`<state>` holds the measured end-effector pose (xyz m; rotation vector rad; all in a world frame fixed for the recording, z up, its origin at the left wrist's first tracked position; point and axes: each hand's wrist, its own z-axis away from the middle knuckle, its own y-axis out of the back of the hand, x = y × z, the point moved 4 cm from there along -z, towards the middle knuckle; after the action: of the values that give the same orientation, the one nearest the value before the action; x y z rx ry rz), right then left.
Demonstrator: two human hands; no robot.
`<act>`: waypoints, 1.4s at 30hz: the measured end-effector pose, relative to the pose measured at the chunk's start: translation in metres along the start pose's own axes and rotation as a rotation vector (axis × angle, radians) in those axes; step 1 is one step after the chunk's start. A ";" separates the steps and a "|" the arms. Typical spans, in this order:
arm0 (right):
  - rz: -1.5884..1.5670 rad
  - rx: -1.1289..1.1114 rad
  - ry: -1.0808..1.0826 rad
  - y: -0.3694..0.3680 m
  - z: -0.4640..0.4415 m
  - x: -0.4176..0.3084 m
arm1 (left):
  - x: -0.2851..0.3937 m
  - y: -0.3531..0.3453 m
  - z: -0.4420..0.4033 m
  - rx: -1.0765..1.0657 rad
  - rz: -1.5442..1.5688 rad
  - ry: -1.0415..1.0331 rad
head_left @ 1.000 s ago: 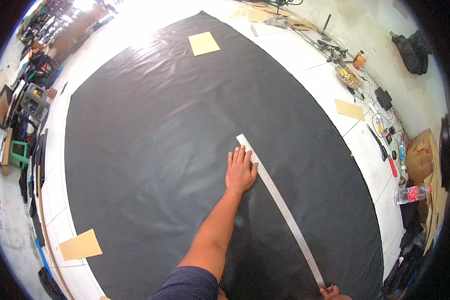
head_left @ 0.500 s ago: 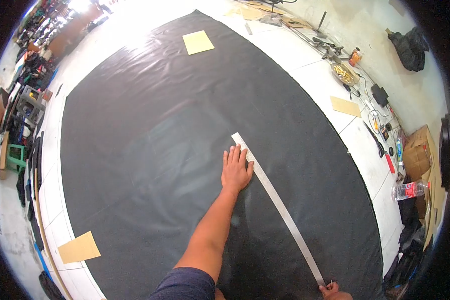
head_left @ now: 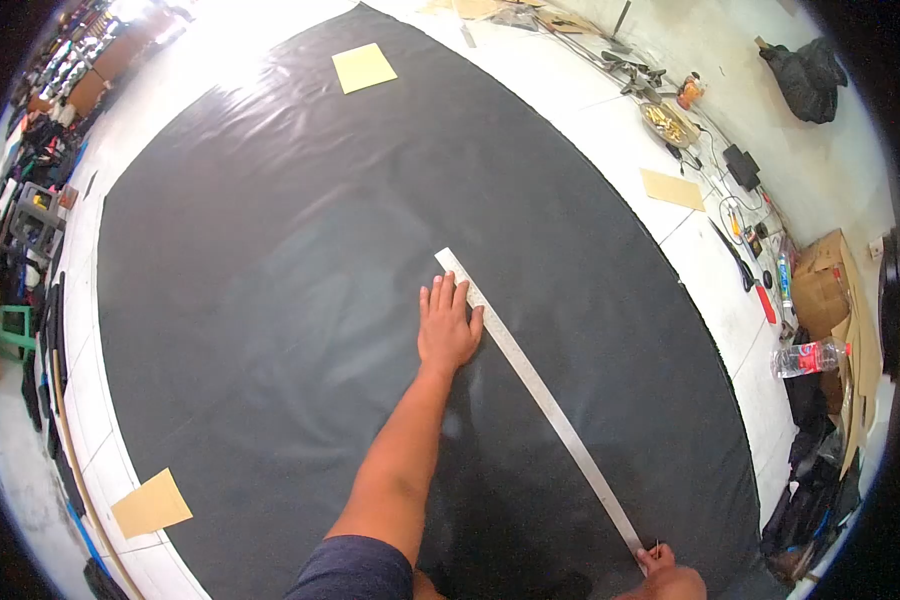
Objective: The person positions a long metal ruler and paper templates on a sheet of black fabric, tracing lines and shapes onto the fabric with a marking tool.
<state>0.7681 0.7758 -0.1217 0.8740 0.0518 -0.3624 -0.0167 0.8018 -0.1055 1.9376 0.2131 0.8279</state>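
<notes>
And here's the long metal ruler (head_left: 550, 408), lying slantwise across the big black sheet (head_left: 270, 300) on the floor — the left hand (head_left: 450, 322) is flat near its far end, fingers spread a little, fingertips and thumb touching the metal. Down at the near end, the right hand (head_left: 665, 572) has its fingers bunched close together by the ruler; whether they pinch it or some small thin thing, I can't tell from here. A yellow card (head_left: 364, 68) lies up at the sheet's far end — a clear bottle (head_left: 808, 359) well off to the right.
</notes>
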 end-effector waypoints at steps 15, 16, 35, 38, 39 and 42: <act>-0.104 0.047 -0.029 0.001 0.014 -0.023 | -0.003 -0.001 -0.002 -0.034 -0.040 0.016; -0.104 0.046 -0.029 0.001 0.014 -0.026 | -0.003 0.000 -0.002 -0.036 -0.019 0.018; -0.090 0.069 -0.094 0.009 0.027 -0.019 | -0.003 -0.003 -0.002 -0.061 0.001 0.040; -0.092 0.062 -0.105 0.007 0.028 -0.025 | -0.003 -0.004 -0.002 -0.068 -0.012 0.040; -0.092 0.061 -0.107 0.007 0.028 -0.027 | -0.004 -0.004 -0.002 -0.067 -0.012 0.040; -0.091 0.053 -0.111 0.007 0.028 -0.032 | -0.004 -0.004 -0.001 -0.068 -0.013 0.043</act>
<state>0.7377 0.7686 -0.0923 0.9046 -0.0209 -0.4984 -0.0195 0.8031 -0.1105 1.8539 0.2207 0.8581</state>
